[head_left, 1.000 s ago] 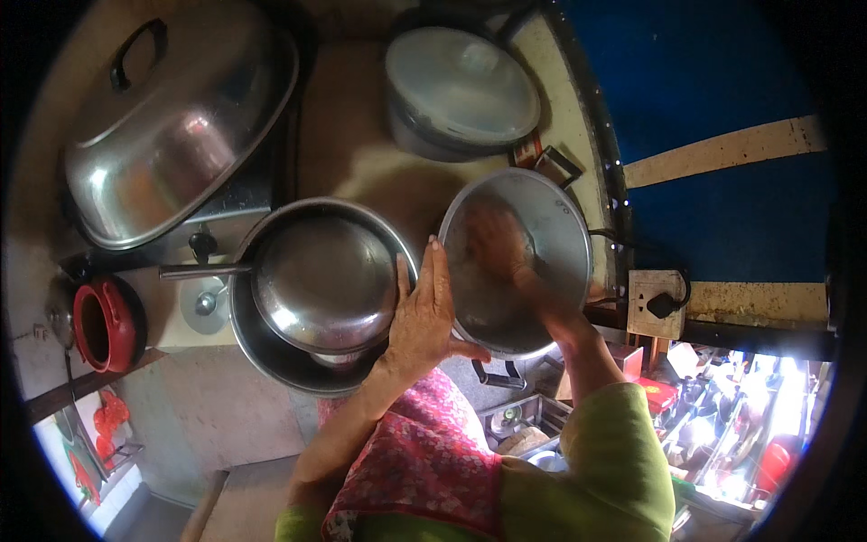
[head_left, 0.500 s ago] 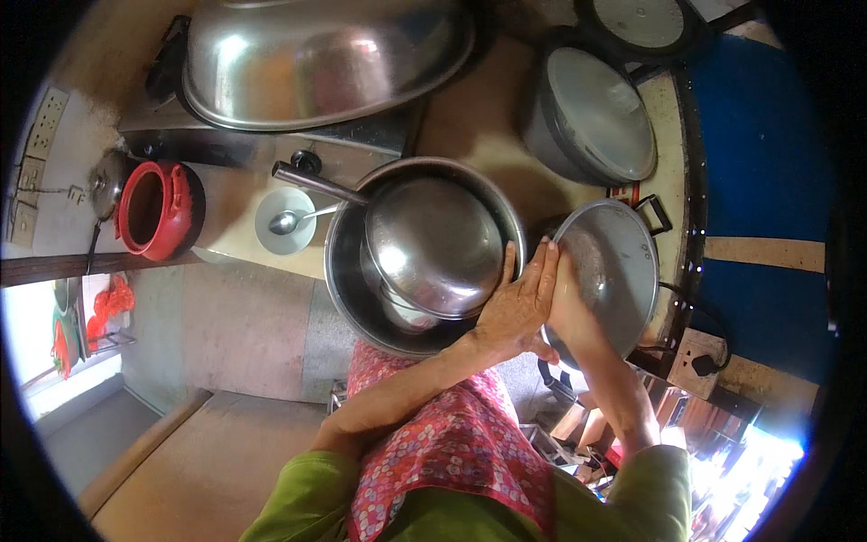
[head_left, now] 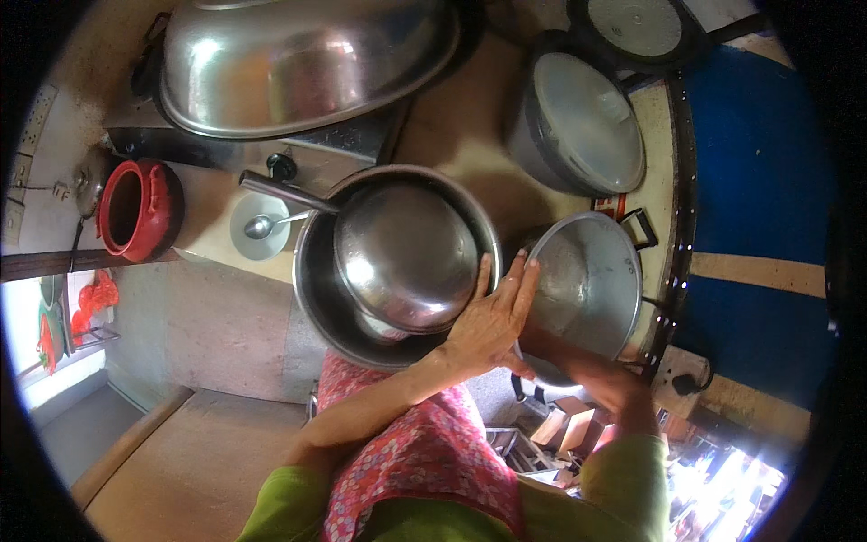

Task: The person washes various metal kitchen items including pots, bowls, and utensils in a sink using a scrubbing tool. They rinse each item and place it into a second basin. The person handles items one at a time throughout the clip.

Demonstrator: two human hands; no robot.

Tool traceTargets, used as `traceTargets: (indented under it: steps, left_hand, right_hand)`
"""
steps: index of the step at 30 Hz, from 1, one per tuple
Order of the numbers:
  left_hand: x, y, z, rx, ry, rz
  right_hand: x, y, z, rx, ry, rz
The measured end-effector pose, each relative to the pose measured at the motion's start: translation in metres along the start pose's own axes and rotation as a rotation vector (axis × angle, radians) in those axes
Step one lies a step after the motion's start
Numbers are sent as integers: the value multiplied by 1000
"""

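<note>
My left hand (head_left: 490,327) lies with its fingers stretched and spread at the rim between a metal basin and a grey metal pot. The basin (head_left: 312,303) holds a shiny round pan (head_left: 406,257), bottom up, its handle sticking out past the rim to the upper left. My left fingertips are beside the pan's right edge. The grey two-handled pot (head_left: 582,298) stands at the right. My right forearm (head_left: 591,375) reaches across the pot's near side, in shadow. Behind my left hand, the right hand is hidden, so its fingers do not show.
A white bowl with a spoon (head_left: 260,228) and a red pot (head_left: 135,210) stand left of the basin. A large overturned metal basin (head_left: 307,68) is at the back. A lidded pot (head_left: 587,122) and a black pan (head_left: 641,27) are at the back right.
The view has shifted, so the things sit farther left. My right forearm has swung lower across the pot, and its hand has gone behind my left. My left hand keeps its place.
</note>
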State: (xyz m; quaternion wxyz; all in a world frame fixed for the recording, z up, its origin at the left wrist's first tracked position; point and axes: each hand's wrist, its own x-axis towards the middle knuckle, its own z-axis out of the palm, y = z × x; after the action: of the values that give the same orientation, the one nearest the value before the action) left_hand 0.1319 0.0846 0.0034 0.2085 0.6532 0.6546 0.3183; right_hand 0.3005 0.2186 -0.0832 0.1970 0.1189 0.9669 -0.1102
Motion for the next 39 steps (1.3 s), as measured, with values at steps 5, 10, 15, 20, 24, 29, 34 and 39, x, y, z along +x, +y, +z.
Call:
traceTargets:
  steps: [5, 10, 15, 20, 24, 29, 34, 39]
  left_hand:
    - [0, -2, -2, 68, -9, 23]
    - [3, -1, 1, 77, 9, -30]
    - [2, 0, 3, 39, 86, 5]
    - [-1, -3, 13, 21, 149, 21]
    - [-2, -3, 8, 59, 84, 28]
    - [-2, -2, 2, 130, 33, 12]
    - [0, -4, 9, -12, 87, 15]
    - [1, -2, 4, 20, 40, 16]
  right_hand:
    - [46, 63, 17, -272, 121, -471]
    - [58, 123, -66, -1086, -54, -583]
    - [-55, 126, -89, -949, -163, -95]
    - [-84, 1, -70, -274, -970, 385]
    - [-41, -59, -59, 1228, -299, 662]
    - [-1, -95, -93, 1826, 225, 794]
    - [-49, -35, -54, 506, -313, 288]
    - [-5, -12, 24, 341, 189, 219]
